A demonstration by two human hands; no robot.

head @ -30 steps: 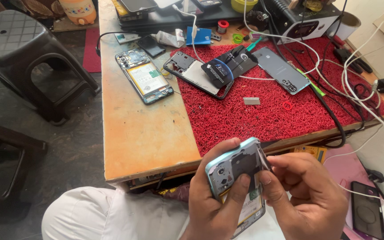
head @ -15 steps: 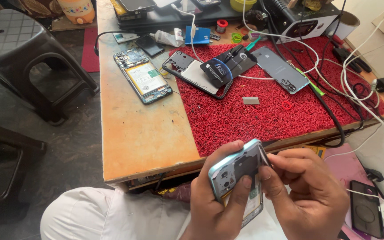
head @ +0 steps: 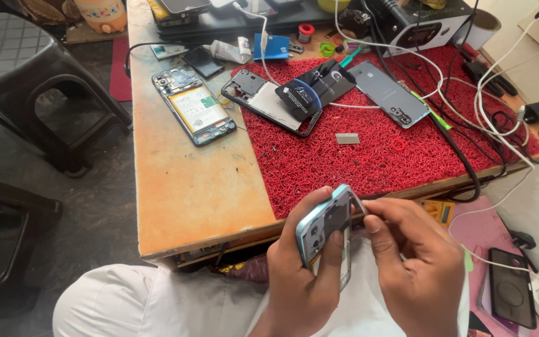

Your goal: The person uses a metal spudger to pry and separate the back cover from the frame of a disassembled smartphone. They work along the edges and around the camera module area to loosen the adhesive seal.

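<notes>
Hands first, down near the lap: the left hand (head: 304,274) wraps round a light blue phone frame (head: 327,228), fingers curled up its back and thumb along the near side, so the piece stands tilted on edge with its camera end low. That clasp keeps the top edge free for the other hand. The right hand (head: 416,262) comes in from the side, thumb and forefinger pressed together at the frame's upper corner; they seem to pinch something thin there, but it is too small to name. Both hands hover just off the near edge of the wooden table (head: 182,187), over white cloth on the knees.

Further out, a red bristly mat (head: 357,162) covers the table's right part, likely so small parts stay put; a little grey plate (head: 347,138) and a red ring (head: 398,144) lie loose on it. Beyond, an opened phone with its battery showing (head: 193,105) rests on bare wood, another stripped phone body (head: 268,103) straddles the mat's edge, and a grey back cover (head: 389,93) lies face down. White and black cables (head: 500,106) trail off right. At far left, a dark plastic stool (head: 26,75).
</notes>
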